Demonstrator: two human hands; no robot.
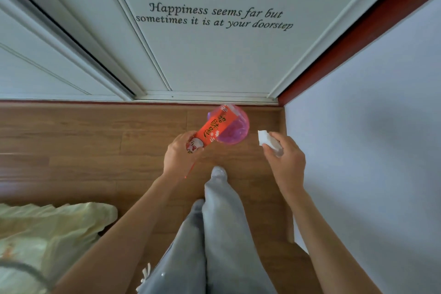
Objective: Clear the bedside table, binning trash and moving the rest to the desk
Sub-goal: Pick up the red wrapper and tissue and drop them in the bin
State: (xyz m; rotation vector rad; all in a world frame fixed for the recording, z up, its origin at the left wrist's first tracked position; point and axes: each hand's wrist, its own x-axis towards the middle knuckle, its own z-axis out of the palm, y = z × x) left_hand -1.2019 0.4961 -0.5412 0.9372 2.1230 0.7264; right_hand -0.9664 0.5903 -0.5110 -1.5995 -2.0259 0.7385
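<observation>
Both of my hands have a grip on something. My left hand (180,154) is curled tight around the bottom end of a red paper packet (211,130). It has gold writing on it and a little cartoon face near my fingers. A thin red string (191,169) hangs down from it, past my wrist. My right hand (285,159) is curled around a crumpled white tissue (267,142). One white corner pokes out past my thumb. I am holding both things up in the air in front of me, over the floor, and my two hands are a bit apart.

Closest to me, I can see my own legs in grey trousers (214,234), and one pale shoe (219,172) stepping forward between my hands. Down on my left is a bed with a light yellow cover (55,224).

Under my feet is a brown wooden floor (83,141). A little past my hands, a pink see-through bin (235,126) stands on the floor, close to the corner of the room. From where I look, the top end of the red packet lies across the bin, and the tissue is just to the right of it.

On my right is a plain pale wall (370,114) with a dark red edge. Straight ahead, behind the bin, are white closet doors (202,59). One has dark curly words on it about happiness.
</observation>
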